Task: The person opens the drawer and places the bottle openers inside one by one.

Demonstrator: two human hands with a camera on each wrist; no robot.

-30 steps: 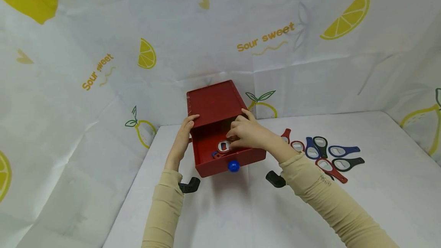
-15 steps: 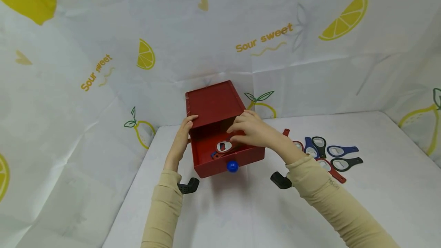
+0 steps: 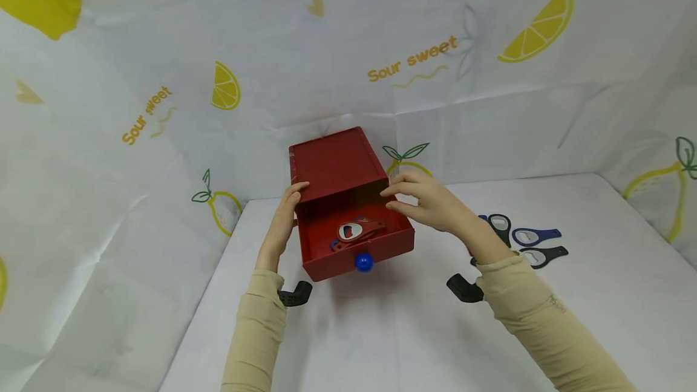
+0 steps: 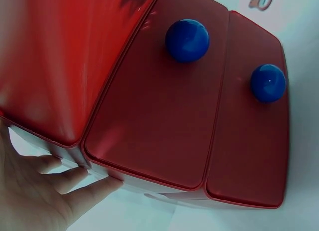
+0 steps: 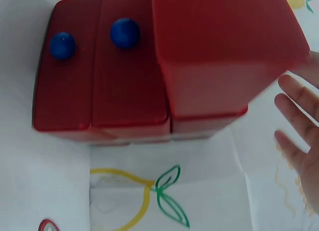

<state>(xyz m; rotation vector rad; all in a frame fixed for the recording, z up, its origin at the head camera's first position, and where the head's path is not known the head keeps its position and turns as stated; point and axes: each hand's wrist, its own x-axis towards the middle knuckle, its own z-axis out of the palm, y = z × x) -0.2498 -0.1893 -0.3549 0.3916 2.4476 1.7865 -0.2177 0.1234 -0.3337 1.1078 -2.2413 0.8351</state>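
A red cabinet [image 3: 337, 162] stands on the white table with its top drawer [image 3: 332, 268] pulled out by a blue knob's side. Inside the drawer lies a red bottle opener [image 3: 374, 226] over other openers, partly hidden, with bits of blue showing. My left hand [image 3: 280, 222] rests along the cabinet's left side; its fingers [image 4: 94, 193] look straight against the wall in the left wrist view. Beside the drawer's right edge my right hand [image 3: 427, 201] hovers, fingers loosely bent and nothing held. In the right wrist view its fingers [image 5: 299, 116] are spread.
To the right on the table lie a blue bottle opener [image 3: 547, 234], a black bottle opener [image 3: 552, 252] and others partly behind my right arm. Two lower drawers with blue knobs [image 4: 187, 41] are closed. A white sheet with printed lemons [image 3: 224, 86] hangs behind.
My right hand has let go of the red bottle opener in the drawer, lifted out and moved right to the drawer's edge. My left hand has kept its place on the cabinet.
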